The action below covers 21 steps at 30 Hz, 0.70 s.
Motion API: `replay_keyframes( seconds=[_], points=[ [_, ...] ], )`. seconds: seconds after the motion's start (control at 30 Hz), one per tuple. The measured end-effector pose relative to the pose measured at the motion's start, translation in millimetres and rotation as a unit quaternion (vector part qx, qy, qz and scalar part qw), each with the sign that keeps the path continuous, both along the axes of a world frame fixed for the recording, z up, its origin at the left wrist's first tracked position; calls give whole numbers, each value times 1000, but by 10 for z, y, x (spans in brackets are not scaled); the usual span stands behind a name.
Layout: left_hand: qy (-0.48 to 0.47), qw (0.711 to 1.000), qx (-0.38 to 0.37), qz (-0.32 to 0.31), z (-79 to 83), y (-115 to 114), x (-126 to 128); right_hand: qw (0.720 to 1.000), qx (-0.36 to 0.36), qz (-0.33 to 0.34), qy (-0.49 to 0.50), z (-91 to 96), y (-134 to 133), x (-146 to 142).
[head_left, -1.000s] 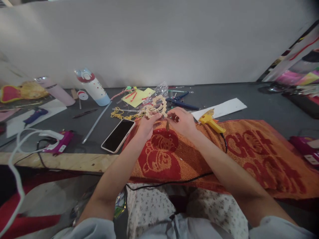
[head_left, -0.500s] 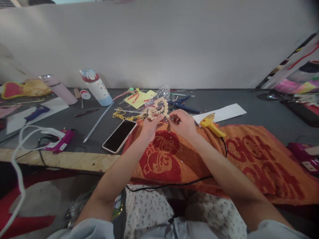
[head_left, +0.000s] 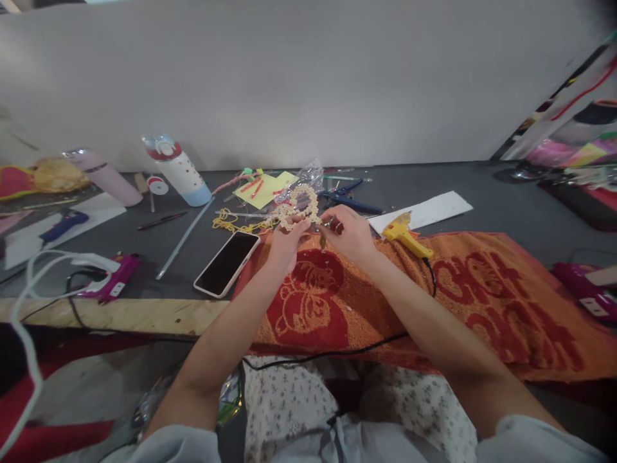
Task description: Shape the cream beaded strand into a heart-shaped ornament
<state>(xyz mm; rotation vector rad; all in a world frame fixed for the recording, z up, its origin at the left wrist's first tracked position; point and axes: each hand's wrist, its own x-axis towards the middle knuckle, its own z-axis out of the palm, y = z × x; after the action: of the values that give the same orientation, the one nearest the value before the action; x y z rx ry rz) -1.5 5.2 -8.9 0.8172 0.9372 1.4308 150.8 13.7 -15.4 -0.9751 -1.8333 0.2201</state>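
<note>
A looped string of cream beads [head_left: 304,196] is pinched in my left hand [head_left: 286,243], thumb and fingers closed on its near side. My right hand [head_left: 350,231] is at the right end of the beads with its fingertips drawn together; a small brownish dangling piece [head_left: 322,240] shows under them, too small to name. Both hands are above the far edge of an orange and red towel [head_left: 380,308]. Yellow cord [head_left: 234,220] lies left of the beads. A yellow glue gun [head_left: 409,239] rests right of my right hand.
A phone [head_left: 227,263] lies left of my left hand. Behind the beads are blue pliers [head_left: 354,200], clear plastic wrap [head_left: 310,173] and yellow paper [head_left: 263,191]. A white strip [head_left: 441,209] lies at right. Bottles [head_left: 178,170] and a purple power strip [head_left: 113,278] are at left.
The bead loop has turned slightly between my hands, and both hands have shifted only a little. The whole view has moved slightly.
</note>
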Motion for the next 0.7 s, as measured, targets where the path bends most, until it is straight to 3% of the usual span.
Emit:
replay_keyframes(
  seconds=[0.1, 0.27, 0.37, 0.7],
  points=[
    [-28, 999, 18, 15, -9, 8, 20, 995, -75, 11, 68, 23, 2, -3],
    [-54, 997, 57, 7, -17, 9, 24, 957, -202, 86, 190, 103, -27, -12],
    [-45, 995, 86, -1, -32, 15, 2, 947, -214, 103, 216, 160, -56, -15],
    [-1, 991, 133, -1, -98, 42, -35, 954, -178, 100, 220, 244, -141, -23]
  ],
)
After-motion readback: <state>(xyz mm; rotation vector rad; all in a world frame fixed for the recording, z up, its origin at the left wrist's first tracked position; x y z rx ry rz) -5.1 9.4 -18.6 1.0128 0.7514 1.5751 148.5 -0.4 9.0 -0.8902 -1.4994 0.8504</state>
